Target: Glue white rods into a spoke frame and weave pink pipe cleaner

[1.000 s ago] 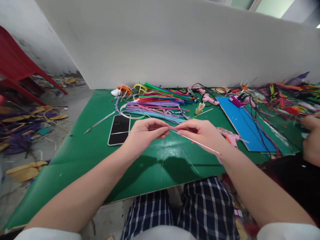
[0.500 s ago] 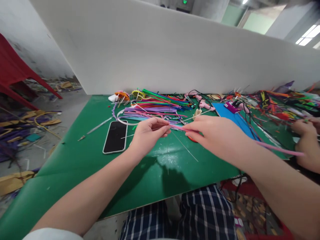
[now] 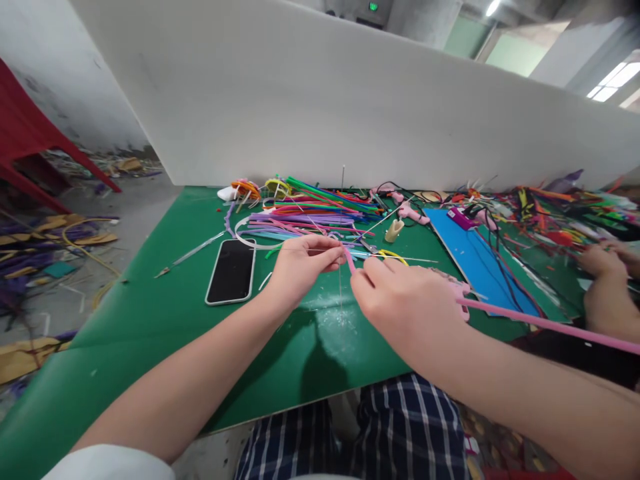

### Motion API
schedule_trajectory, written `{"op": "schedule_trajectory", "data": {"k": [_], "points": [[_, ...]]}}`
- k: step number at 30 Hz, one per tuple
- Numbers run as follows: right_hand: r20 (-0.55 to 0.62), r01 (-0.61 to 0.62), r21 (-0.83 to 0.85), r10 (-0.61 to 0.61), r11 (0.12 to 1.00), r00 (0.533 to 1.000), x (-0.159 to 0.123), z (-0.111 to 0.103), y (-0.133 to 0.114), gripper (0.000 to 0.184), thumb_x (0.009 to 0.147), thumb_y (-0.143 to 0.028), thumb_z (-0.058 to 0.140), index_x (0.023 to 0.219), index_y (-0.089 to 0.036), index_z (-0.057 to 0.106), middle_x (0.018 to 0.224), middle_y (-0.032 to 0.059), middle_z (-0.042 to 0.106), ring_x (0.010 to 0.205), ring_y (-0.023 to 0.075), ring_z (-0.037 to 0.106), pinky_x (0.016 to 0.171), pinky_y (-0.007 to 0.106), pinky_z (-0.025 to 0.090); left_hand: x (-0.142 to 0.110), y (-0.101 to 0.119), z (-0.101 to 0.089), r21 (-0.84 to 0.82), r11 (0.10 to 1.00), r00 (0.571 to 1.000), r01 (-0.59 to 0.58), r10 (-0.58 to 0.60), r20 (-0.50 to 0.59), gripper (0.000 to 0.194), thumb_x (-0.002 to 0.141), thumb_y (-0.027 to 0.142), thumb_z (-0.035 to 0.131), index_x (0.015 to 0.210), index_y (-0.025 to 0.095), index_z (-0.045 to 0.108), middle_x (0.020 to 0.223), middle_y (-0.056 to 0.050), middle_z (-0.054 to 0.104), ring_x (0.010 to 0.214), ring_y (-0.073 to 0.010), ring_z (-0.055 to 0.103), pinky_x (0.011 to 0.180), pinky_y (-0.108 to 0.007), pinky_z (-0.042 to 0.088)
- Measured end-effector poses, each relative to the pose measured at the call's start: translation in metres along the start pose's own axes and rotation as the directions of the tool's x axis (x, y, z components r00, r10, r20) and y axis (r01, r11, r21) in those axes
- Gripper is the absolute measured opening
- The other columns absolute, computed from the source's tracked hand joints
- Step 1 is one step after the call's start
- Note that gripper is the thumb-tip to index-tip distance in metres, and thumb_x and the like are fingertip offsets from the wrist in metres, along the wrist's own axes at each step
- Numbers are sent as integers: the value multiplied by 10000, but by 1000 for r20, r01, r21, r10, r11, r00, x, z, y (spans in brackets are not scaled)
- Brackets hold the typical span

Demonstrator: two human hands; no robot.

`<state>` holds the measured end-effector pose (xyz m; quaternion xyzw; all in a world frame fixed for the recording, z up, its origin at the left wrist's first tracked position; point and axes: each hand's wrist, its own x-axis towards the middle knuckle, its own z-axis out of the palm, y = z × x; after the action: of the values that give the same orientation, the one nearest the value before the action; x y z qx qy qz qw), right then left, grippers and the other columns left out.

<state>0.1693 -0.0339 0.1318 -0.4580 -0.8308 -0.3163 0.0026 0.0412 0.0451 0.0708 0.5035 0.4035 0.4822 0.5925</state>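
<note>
Several thin wires [image 3: 342, 183] fan out from one crossing point, which my left hand [image 3: 303, 270] pinches between thumb and fingertips above the table. My right hand [image 3: 407, 300], closed, grips a long pink pipe cleaner [image 3: 540, 323]. One end of it runs up from the right fingers to the wire crossing at my left fingertips. The long free part trails out to the right past my right forearm. Whether the pink end is wound on the wires is too small to tell.
Colourful pipe cleaners [image 3: 320, 217] lie along the back of the green table [image 3: 250, 373]. A phone [image 3: 231, 272] is at left. Pink glue guns [image 3: 413, 213], a beige cup-like piece [image 3: 394, 230] and a blue board [image 3: 465, 257] are at right, near another person's hands [image 3: 603, 267].
My right hand has come lower and nearer to me, so the pink pipe cleaner now slants down from the crossing. The wires point differently. My left hand has barely moved.
</note>
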Motion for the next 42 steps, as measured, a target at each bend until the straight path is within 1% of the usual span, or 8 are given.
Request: {"op": "schedule_trajectory", "data": {"k": [6, 10, 15, 23, 27, 33, 37, 42], "points": [[-10, 22, 90, -22, 996, 1000, 4, 11, -9, 228, 774, -65, 418, 834, -131, 628, 646, 46, 575, 552, 158, 548, 428, 283, 184, -1, -1, -1, -15, 1000, 1000, 9, -9, 17, 201, 584, 284, 726, 736, 164, 672, 711, -18, 662, 686, -148, 622, 673, -290, 536], [-9, -11, 109, 12, 994, 1000, 3, 14, -7, 206, 758, -54, 428, 776, -141, 614, 607, 30, 554, 529, 152, 542, 428, 279, 163, -3, 3, -2, -80, 996, 998, 31, -26, 56, 195, 630, 269, 695, 784, 152, 672, 751, -25, 667, 697, -131, 620, 706, -277, 530], [-4, -24, 122, 24, 992, 1000, 1, 12, -5, 196, 753, -53, 431, 743, -154, 598, 585, 21, 539, 510, 143, 526, 427, 272, 141, -5, 6, -1, -101, 995, 999, 10, -7, 31, 225, 636, 284, 695, 817, 153, 667, 767, -31, 670, 684, -131, 620, 700, -282, 532], [-78, -3, 125, 12, 992, 997, 2, 14, -10, 193, 775, -63, 428, 770, -140, 605, 587, 21, 554, 510, 137, 529, 427, 274, 189, -5, 3, 2, 4, 999, 999, -51, 51, 6, 143, 628, 249, 682, 739, 159, 674, 697, -17, 662, 659, -136, 611, 653, -267, 520], [-46, 54, 187, -47, 981, 998, 11, 12, -10, 180, 732, -31, 438, 727, -125, 592, 642, 47, 592, 552, 147, 554, 419, 267, 208, -6, 1, 3, 118, 990, 997, -77, 74, 31, 118, 607, 192, 649, 718, 159, 674, 706, -13, 675, 674, -154, 618, 641, -271, 508], [27, 161, 190, -169, 969, 985, 33, -9, 17, 158, 697, -25, 484, 685, -136, 595, 657, 55, 607, 588, 164, 575, 414, 254, 227, -8, 4, 4, 194, 972, 989, -132, 115, 97, 67, 592, 147, 577, 528, 152, 593, 535, 30, 606, 579, -129, 578, 543, -228, 475], [104, 78, 187, -99, 979, 990, 44, -20, 43, 159, 625, -100, 624, 508, -161, 534, 519, 22, 538, 521, 158, 555, 421, 241, 252, -7, -1, 6, 179, 981, 987, -74, 46, 156, 86, 637, 222, 629, 657, 140, 647, 629, -4, 650, 608, -127, 603, 592, -242, 500], [-32, 28, 509, -14, 860, 999, 46, -13, 75, 470, 746, -354, 599, 353, -170, 420, 367, -5, 357, 538, 141, 566, 512, 257, 349, -9, -3, 7, 192, 980, 977, -47, 5, 213, 171, 671, 291, 641, 752, 143, 666, 688, -31, 668, 655, -141, 628, 637, -263, 516]]}}
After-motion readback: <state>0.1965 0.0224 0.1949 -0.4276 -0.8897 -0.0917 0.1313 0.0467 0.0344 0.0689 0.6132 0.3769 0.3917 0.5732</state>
